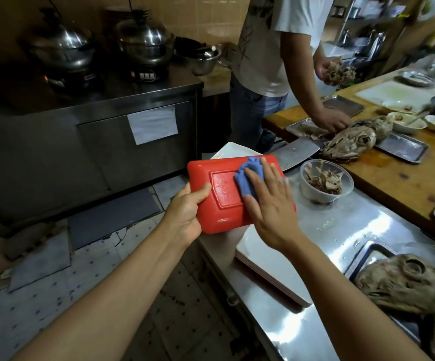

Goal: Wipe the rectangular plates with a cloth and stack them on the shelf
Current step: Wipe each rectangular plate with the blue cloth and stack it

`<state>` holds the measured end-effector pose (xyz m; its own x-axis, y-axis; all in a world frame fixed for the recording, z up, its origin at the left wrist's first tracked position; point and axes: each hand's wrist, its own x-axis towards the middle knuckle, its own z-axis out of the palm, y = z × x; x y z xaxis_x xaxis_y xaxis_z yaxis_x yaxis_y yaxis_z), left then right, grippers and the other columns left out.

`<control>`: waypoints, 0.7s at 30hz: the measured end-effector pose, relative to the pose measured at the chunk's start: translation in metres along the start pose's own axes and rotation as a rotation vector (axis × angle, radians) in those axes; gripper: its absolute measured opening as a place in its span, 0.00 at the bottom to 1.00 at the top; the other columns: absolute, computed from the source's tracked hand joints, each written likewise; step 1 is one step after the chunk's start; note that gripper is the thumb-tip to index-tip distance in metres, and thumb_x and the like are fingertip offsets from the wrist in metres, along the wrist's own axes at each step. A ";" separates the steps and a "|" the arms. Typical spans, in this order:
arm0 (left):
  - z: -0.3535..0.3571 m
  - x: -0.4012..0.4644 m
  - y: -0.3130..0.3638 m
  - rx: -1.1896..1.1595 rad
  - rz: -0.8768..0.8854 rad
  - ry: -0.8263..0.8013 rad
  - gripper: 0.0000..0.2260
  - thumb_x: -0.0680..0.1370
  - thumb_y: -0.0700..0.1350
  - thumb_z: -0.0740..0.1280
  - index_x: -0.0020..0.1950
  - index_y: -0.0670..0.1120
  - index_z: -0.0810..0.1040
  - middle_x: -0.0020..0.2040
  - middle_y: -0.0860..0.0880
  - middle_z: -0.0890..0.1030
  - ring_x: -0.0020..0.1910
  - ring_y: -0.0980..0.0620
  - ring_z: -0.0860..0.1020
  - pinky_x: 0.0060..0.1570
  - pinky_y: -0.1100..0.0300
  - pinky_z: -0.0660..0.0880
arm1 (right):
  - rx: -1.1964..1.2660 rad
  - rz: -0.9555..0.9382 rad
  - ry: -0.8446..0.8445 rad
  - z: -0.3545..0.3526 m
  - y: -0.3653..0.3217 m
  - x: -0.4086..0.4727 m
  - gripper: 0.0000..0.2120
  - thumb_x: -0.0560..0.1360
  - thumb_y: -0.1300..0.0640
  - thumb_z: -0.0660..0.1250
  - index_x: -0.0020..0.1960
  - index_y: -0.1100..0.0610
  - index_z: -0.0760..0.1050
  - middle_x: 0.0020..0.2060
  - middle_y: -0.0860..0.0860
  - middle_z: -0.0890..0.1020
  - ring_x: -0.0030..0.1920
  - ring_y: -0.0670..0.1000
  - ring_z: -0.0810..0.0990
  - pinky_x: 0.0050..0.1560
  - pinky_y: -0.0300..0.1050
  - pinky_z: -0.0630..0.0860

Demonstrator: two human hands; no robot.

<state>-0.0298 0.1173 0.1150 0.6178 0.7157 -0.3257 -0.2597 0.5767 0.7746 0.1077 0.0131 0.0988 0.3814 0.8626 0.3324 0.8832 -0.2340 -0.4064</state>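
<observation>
Below my right hand [271, 204] I see a stack of pale rectangular plates [260, 259] on the steel counter [323, 230]. That hand lies flat with straight fingers, pressing a blue cloth [247, 177] onto the upturned base of a red rectangular plate [221, 204]. My left hand [185, 212] grips the plate's left edge, thumb on top. Beyond the right hand's fingertips sits a cleaver [297, 152]; to their right, a plastic bowl of scraps [325, 179].

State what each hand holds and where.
Left hand grips the red plate by its left edge; right hand presses the blue cloth flat on its underside.
</observation>
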 end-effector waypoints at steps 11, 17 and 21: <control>-0.020 -0.001 0.011 0.004 0.027 -0.016 0.11 0.78 0.40 0.63 0.59 0.49 0.75 0.43 0.50 0.85 0.40 0.52 0.84 0.33 0.54 0.80 | 0.306 0.220 0.182 0.006 0.019 -0.009 0.18 0.81 0.57 0.54 0.68 0.62 0.65 0.65 0.59 0.70 0.65 0.56 0.69 0.66 0.50 0.64; -0.022 0.006 0.036 0.146 0.140 -0.085 0.10 0.79 0.39 0.62 0.59 0.48 0.74 0.47 0.48 0.83 0.43 0.52 0.83 0.44 0.51 0.81 | 0.264 0.404 0.159 0.008 0.036 -0.002 0.08 0.79 0.62 0.56 0.53 0.65 0.71 0.47 0.62 0.77 0.48 0.61 0.75 0.45 0.48 0.67; -0.012 0.022 0.059 0.638 0.500 -0.137 0.09 0.78 0.38 0.64 0.53 0.51 0.76 0.46 0.53 0.82 0.45 0.55 0.82 0.43 0.61 0.79 | 0.383 0.471 0.247 -0.004 0.041 0.006 0.08 0.78 0.62 0.58 0.54 0.59 0.74 0.45 0.63 0.79 0.45 0.60 0.78 0.49 0.57 0.75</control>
<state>-0.0403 0.1718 0.1464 0.6370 0.7504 0.1763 -0.0821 -0.1613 0.9835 0.1470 0.0067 0.0875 0.7958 0.5675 0.2116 0.4636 -0.3461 -0.8157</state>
